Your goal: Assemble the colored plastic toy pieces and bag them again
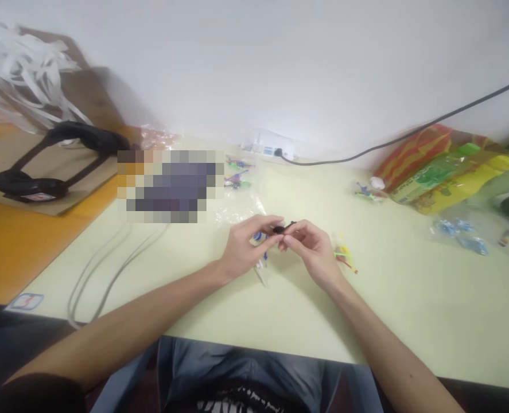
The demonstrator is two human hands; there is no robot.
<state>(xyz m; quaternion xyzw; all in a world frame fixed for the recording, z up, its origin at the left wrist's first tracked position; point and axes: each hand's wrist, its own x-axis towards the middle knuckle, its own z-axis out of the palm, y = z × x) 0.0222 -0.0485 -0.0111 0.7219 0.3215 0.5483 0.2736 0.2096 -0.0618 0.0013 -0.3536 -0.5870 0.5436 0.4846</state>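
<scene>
Dark printed shirt (241, 397) is closest to the camera, below the hands, with both forearms (159, 301) stretching up over a pale yellow counter (301, 310). Left hand (249, 242) and right hand (312, 249) nearly meet, both in a narrow pinch on a small black piece (279, 230) between them; too tiny to tell what it is. Some blue and white bits (260, 275) lie just by the left hand, and yellow, green and red bits (344, 255) just outside the right one. Progress-wise I'd guess mid-job: the black piece isn't set down, and those bits sit unheld. Beyond the left hand there's a bag of colourful parts (237, 182), with a similar bag (369, 192) farther out past the right. Can't tell if anything's finished.
</scene>
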